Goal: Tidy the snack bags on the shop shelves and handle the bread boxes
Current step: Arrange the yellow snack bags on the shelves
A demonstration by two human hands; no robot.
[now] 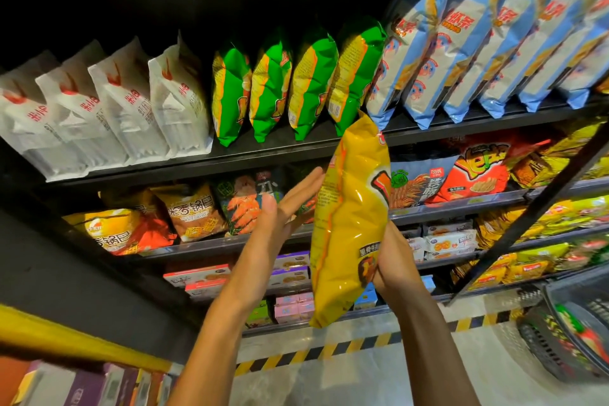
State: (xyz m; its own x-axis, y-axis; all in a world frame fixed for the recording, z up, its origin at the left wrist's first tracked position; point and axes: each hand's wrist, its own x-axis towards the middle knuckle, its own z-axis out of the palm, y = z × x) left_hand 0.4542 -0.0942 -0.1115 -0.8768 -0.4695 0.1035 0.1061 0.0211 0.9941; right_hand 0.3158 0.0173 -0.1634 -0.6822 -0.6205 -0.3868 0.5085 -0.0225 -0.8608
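**Yellow bag held up below the top shelf**

Hands are raised in front of the shelving, with a yellow snack bag (349,227) between them. The right hand (397,265) grips the bag's lower right side, fingers curled round onto its front face, and holds it upright; its top corner reaches just under the row of green bags (298,82) on the top shelf (280,147). The left hand (288,204) is flat, fingers straight and together, fingertips at the bag's left edge — whether they actually touch it cannot be told.

On the top shelf, white bags (108,105) stand leaning at the left, the four green bags in the middle, and blue-and-white bags (461,43) at the right, all tilted the same way. The shelf below carries mixed snack bags: orange and brown ones (189,212) at the left, a red-orange bag (478,171) right of the held bag, yellow packs further right. Lower shelves hold small boxes (449,242) — white, purple, pink. A dark plastic basket (560,333) with goods in it sits at the lower right, above a floor marked with black-and-yellow striped tape (329,351).
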